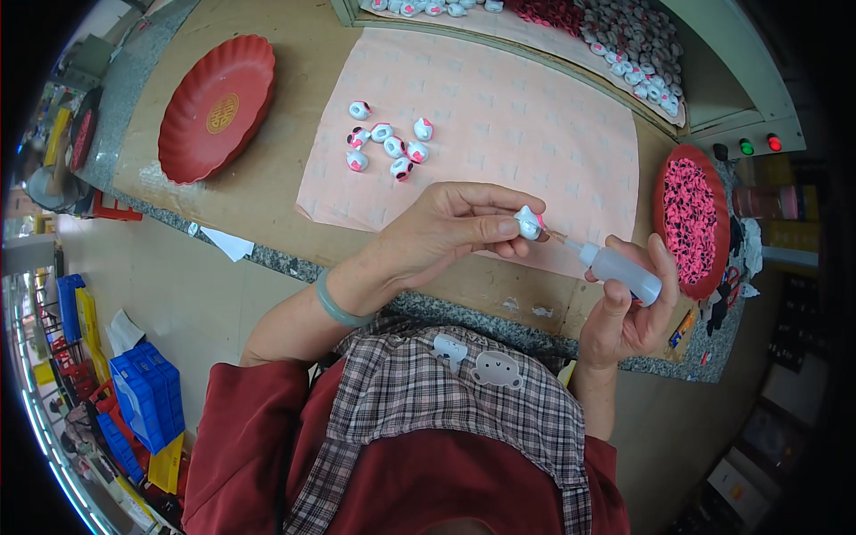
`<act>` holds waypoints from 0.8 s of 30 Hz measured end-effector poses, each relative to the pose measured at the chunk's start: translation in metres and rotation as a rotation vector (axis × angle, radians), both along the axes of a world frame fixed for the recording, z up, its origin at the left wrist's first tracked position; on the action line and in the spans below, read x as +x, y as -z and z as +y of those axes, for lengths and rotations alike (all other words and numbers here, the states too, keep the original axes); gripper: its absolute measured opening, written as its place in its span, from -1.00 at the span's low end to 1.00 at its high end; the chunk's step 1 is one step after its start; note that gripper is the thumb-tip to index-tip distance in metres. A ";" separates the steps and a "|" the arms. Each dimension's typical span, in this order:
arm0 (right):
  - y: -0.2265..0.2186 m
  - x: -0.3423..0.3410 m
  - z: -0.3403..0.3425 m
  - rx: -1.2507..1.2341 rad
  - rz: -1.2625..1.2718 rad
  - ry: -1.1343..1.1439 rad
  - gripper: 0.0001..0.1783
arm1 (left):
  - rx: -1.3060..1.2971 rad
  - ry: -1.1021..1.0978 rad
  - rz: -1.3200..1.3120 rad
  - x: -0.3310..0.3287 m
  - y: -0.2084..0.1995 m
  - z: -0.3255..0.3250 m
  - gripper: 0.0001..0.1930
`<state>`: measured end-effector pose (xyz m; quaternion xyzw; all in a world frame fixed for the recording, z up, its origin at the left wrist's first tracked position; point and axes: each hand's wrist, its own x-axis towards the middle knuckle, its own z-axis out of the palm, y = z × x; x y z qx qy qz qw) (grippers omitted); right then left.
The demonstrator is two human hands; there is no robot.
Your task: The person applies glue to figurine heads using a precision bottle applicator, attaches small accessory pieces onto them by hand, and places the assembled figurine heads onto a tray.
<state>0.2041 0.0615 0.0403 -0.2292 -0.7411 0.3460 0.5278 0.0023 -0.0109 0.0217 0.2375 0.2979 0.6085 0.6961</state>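
Observation:
Between the thumb and fingers of my left hand (455,218) is a small white figurine head (528,223) with pointed ears and a pink patch. My right hand (633,308) grips a translucent squeeze bottle (624,272) tilted so that its thin nozzle (560,238) points at the head. The nozzle's tip is at or very near the pink patch; I cannot tell if they touch. Beyond my left hand, several similar white pieces (394,146) with pink and black parts lie in a loose group on a pale pink sheet (499,98).
A red scalloped dish (254,71) stands at the far left. At the right, another red dish (662,214) holds many small pink and black pieces (691,214). A box-like unit (727,89) with many pieces inside stands at the back. Blue crates (147,392) sit at the lower left.

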 end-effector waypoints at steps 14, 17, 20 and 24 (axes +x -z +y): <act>0.001 0.005 0.001 0.187 -0.147 0.038 -0.44 | 0.007 -0.038 -0.011 -0.004 0.000 0.000 -0.66; 0.002 0.004 0.001 0.175 -0.130 0.047 -0.45 | 0.009 -0.030 -0.018 -0.005 0.001 0.000 -0.66; 0.003 0.003 0.002 0.171 -0.125 0.047 -0.45 | 0.020 -0.014 -0.046 -0.005 0.003 0.000 -0.66; 0.004 0.002 0.002 0.148 -0.109 0.041 -0.44 | 0.027 -0.001 -0.074 -0.005 0.005 0.001 -0.66</act>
